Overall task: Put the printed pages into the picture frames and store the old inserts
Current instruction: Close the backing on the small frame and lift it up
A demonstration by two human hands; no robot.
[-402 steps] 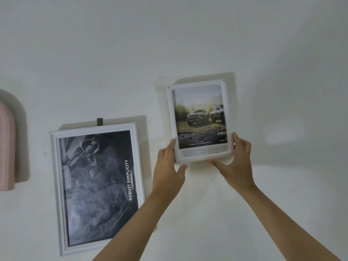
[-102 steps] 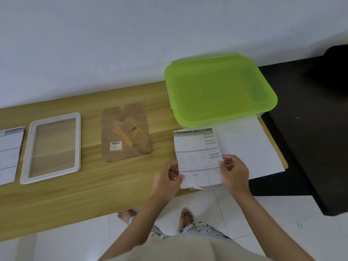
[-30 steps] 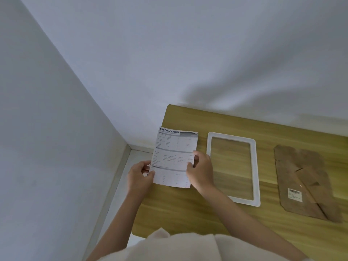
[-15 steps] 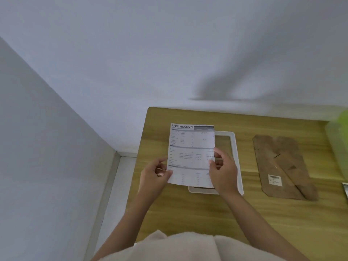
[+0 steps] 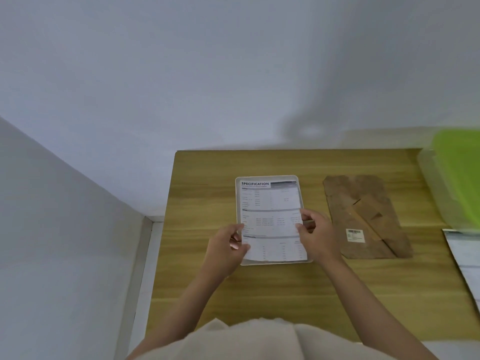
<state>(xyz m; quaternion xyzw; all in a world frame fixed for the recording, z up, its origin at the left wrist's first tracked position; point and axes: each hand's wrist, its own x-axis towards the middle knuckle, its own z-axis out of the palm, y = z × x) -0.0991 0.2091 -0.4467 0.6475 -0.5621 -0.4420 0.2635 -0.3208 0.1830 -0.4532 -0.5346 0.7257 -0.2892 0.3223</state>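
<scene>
One printed page (image 5: 271,216), headed SPECIFICATION, face up, lying over the white picture frame (image 5: 267,177); the frame's rim shows along the page's far edge and below its near edge. Frame taken as landmark for all entries below.

Left hand (image 5: 228,249): at the frame's near-left side, thumb and fingers pinching the page's left edge.

Right hand (image 5: 315,233): at the frame's right side, fingertips pinching the page's right edge.

Step in hand, by judgement: seating the page in the frame's opening. Page looks nearly square to the rim; whether it sits inside the recess or rests on top cannot be told.

Backing board (image 5: 363,216): brown, barcode label, flat just right of the frame, not touching it. Likely next: release the page once it lies flat, fetch this board, lay it over the page without shifting it.

Green lid (image 5: 459,178): far right of the frame, blurred.

Paper sheet (image 5: 465,255): near-right of the frame, partly out of view.

Wooden table (image 5: 259,302): under all.
</scene>
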